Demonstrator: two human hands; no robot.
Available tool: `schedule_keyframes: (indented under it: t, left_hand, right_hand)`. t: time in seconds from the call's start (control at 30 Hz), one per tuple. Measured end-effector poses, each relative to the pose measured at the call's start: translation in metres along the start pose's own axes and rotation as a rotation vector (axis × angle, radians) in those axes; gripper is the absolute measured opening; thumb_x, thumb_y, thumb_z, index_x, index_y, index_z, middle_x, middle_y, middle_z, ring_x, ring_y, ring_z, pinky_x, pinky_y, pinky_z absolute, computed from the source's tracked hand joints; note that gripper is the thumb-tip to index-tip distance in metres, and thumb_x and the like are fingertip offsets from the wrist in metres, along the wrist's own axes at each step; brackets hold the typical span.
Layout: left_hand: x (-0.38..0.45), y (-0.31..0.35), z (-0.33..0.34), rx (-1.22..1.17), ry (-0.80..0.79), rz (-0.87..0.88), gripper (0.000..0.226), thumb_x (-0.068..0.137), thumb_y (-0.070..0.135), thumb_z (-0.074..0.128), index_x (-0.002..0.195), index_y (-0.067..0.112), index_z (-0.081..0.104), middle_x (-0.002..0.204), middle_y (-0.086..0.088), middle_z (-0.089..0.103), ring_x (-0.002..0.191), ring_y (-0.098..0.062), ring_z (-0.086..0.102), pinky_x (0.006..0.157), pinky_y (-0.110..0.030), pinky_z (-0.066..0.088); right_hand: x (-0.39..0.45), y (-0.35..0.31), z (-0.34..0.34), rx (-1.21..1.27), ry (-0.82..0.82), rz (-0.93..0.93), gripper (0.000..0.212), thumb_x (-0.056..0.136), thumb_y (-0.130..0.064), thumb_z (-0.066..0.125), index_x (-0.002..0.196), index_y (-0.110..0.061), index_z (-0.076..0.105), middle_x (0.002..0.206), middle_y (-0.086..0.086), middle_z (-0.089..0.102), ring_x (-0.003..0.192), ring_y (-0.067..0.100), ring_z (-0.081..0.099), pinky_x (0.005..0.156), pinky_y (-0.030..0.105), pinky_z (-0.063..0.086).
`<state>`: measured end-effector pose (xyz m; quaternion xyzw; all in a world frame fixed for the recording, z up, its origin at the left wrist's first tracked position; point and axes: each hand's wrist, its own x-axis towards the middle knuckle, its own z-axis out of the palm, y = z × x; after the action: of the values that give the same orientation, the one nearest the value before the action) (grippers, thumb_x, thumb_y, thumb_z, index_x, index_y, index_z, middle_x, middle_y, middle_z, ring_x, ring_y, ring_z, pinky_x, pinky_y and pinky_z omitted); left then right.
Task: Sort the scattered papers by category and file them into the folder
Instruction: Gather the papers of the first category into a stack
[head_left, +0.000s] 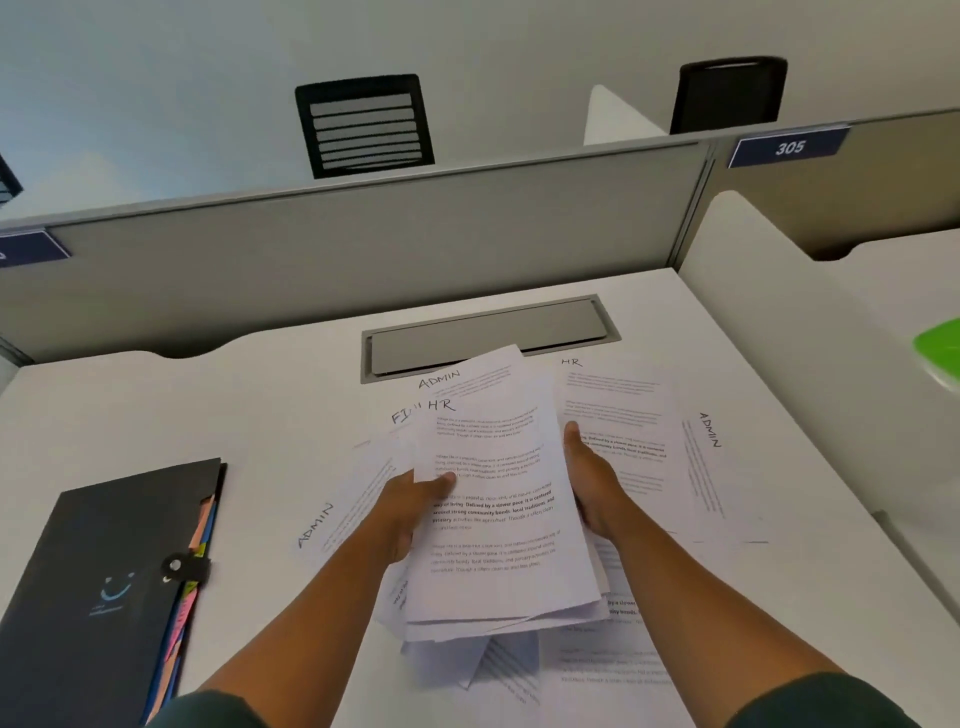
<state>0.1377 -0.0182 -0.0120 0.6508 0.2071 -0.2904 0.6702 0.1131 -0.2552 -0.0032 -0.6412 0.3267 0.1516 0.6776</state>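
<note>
A loose stack of printed sheets (498, 519) hangs above the white desk, its top sheet headed HR. My left hand (415, 499) grips the stack's left edge with the thumb on top. My right hand (589, 483) holds the right edge. Behind the top sheet peek pages headed ADMIN (441, 378) and FIN. More papers lie flat on the desk: an HR sheet (618, 410) and an ADMIN sheet (709, 457) to the right, another ADMIN sheet (332, 525) to the left. A dark expanding folder (104, 587) with coloured tabs lies shut at the lower left.
A grey cable hatch (488, 332) is set into the desk (208, 405) behind the papers. Grey partition panels (363, 249) wall the back and right. A green object (940, 348) sits on the neighbouring desk at right. Two black chairs stand beyond the partition.
</note>
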Motion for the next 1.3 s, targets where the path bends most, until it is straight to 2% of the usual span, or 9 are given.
schedule_keyframes:
  t: [0.07,0.17,0.23,0.37,0.63,0.8,1.0,1.17,1.3]
  left_hand:
    - [0.005,-0.005,0.007,0.093,0.094,0.044,0.015,0.090,0.014,0.072,0.105,0.012,0.071,0.094,-0.004,0.079,0.081,-0.021,0.076,0.061,-0.030,0.059]
    - [0.011,-0.014,0.012,0.227,0.174,0.088,0.008,0.093,0.016,0.068,0.100,0.018,0.070,0.089,0.003,0.076,0.076,-0.016,0.073,0.054,-0.023,0.054]
    - [0.015,-0.023,0.012,0.275,0.209,0.085,0.005,0.094,0.018,0.067,0.099,0.020,0.068,0.089,0.004,0.074,0.073,-0.014,0.071,0.052,-0.022,0.052]
    - [0.021,-0.037,0.008,0.283,0.244,0.052,0.006,0.094,0.020,0.066,0.101,0.020,0.066,0.085,0.007,0.070,0.074,-0.011,0.066,0.054,-0.023,0.048]
    - [0.028,-0.043,0.005,0.242,0.232,-0.006,0.013,0.093,0.020,0.068,0.105,0.018,0.067,0.094,0.002,0.072,0.082,-0.016,0.068,0.062,-0.027,0.051]
    - [0.028,-0.045,0.004,0.226,0.231,-0.017,0.007,0.093,0.020,0.068,0.099,0.021,0.068,0.091,0.004,0.073,0.081,-0.017,0.069,0.057,-0.026,0.050]
    - [0.027,-0.046,0.002,0.223,0.218,-0.008,0.008,0.093,0.020,0.068,0.101,0.022,0.068,0.094,0.002,0.074,0.084,-0.019,0.070,0.058,-0.026,0.051]
    - [0.022,-0.050,-0.005,0.227,0.217,0.051,0.013,0.094,0.021,0.067,0.106,0.021,0.067,0.099,0.000,0.075,0.089,-0.023,0.072,0.072,-0.036,0.057]
    - [0.016,-0.052,-0.012,0.229,0.240,0.091,0.014,0.094,0.022,0.067,0.108,0.021,0.068,0.098,0.000,0.076,0.088,-0.024,0.073,0.068,-0.034,0.057]
  right_hand:
    - [0.007,0.002,-0.011,-0.059,0.171,-0.060,0.055,0.099,-0.057,0.030,0.112,-0.015,0.063,0.109,0.006,0.069,0.098,0.025,0.066,0.088,0.042,0.055]
    - [0.017,0.005,-0.032,0.099,0.428,-0.120,0.028,0.096,-0.039,0.051,0.090,-0.012,0.059,0.090,0.007,0.066,0.076,0.022,0.062,0.061,0.029,0.052]
    - [0.024,0.007,-0.049,0.039,0.589,-0.095,0.018,0.090,-0.027,0.059,0.100,-0.013,0.057,0.099,0.008,0.063,0.088,0.025,0.060,0.069,0.031,0.050]
    - [0.036,0.003,-0.074,-0.246,0.783,0.023,0.044,0.078,-0.016,0.065,0.120,-0.008,0.056,0.124,0.013,0.056,0.115,0.033,0.052,0.092,0.045,0.050]
    - [0.054,0.011,-0.088,-0.663,0.744,0.295,0.072,0.068,-0.037,0.077,0.124,-0.011,0.041,0.129,0.014,0.037,0.117,0.031,0.040,0.094,0.043,0.042]
    - [0.061,0.018,-0.085,-0.560,0.753,0.356,0.093,0.058,-0.037,0.089,0.130,-0.013,0.034,0.132,0.016,0.038,0.117,0.033,0.044,0.091,0.046,0.044]
    - [0.060,0.031,-0.087,-0.273,0.727,0.145,0.049,0.077,-0.015,0.060,0.124,-0.008,0.047,0.118,0.014,0.062,0.096,0.033,0.064,0.081,0.045,0.057]
    - [0.050,0.031,-0.091,-0.270,0.736,0.030,0.045,0.083,-0.017,0.048,0.127,-0.014,0.053,0.121,0.011,0.064,0.099,0.033,0.063,0.075,0.037,0.054]
    - [0.041,0.022,-0.094,-0.253,0.794,-0.087,0.041,0.090,-0.020,0.045,0.131,-0.016,0.053,0.124,0.012,0.064,0.104,0.035,0.062,0.080,0.038,0.052]
